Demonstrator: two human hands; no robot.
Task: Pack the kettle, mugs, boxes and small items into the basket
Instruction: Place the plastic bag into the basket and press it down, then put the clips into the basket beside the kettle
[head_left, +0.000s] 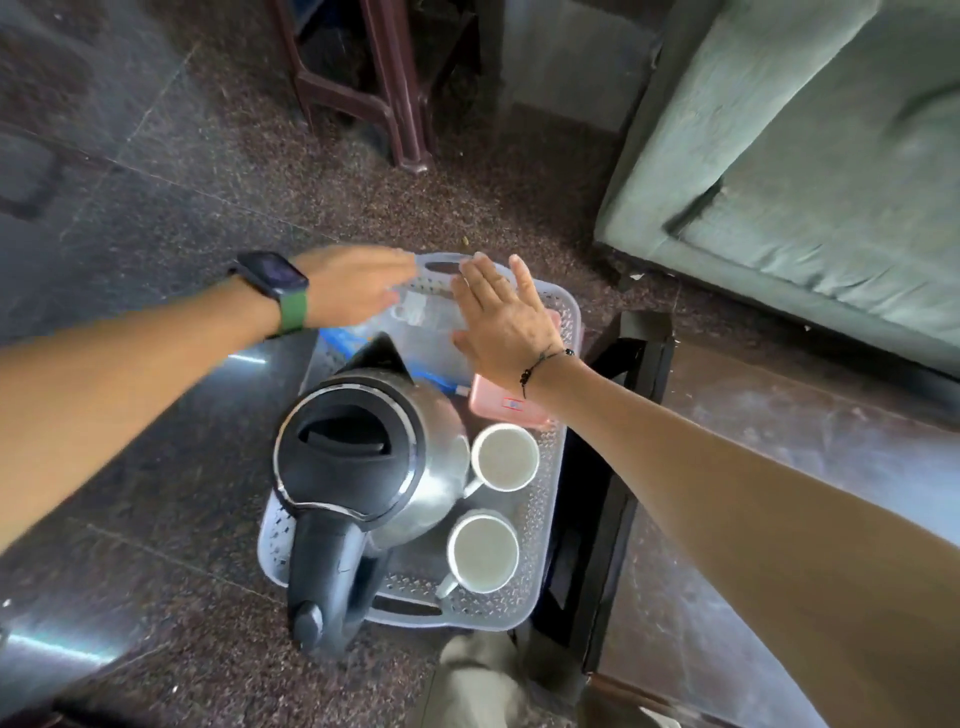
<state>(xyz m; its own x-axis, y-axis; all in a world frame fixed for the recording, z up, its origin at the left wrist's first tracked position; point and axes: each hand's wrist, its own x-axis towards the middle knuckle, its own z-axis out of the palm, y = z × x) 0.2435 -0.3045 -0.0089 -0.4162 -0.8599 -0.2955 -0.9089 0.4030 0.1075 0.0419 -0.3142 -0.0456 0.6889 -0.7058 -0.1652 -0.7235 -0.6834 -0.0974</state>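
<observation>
Both hands, left (358, 285) and right (501, 322), hovered flat and empty over the basket's (553, 467) far end, where kettle (374, 467) and two mugs (505, 457) already sat, and I feared a careless press tipping the tall kettle outward.

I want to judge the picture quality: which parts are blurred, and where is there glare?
Head view: the left hand is smeared by motion blur; the right hand and the kettle look sharper; bright glare streaks lie on the polished floor; wide-angle distortion bends the edges.
</observation>
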